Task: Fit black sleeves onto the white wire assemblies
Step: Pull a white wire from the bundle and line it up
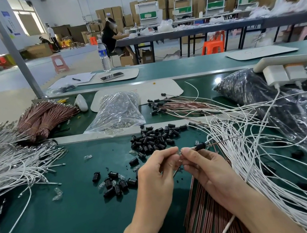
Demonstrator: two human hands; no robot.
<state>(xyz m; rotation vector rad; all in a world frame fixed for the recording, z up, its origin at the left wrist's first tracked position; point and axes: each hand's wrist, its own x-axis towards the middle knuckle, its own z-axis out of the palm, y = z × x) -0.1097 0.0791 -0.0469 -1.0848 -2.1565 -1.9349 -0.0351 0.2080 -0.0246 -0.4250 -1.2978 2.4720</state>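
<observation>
My left hand (160, 165) and my right hand (203, 166) meet over the green bench (80, 218). My right hand pinches a white wire just behind a black sleeve (200, 146) threaded on that wire. My left hand's fingertips pinch the small clear and metal tip at the wire's end (180, 152). Behind the hands lies a pile of loose black sleeves (155, 138), with a smaller group (114, 185) to the left. Finished white wires (259, 151) spread to the right.
White terminal wires (10, 168) are heaped at the left, with brown wire bundles (40, 118) behind them. A clear bag of parts (117, 111) lies past the metal rail. Brown wires (203, 216) run under my right arm. A black bag (274, 97) sits at the right.
</observation>
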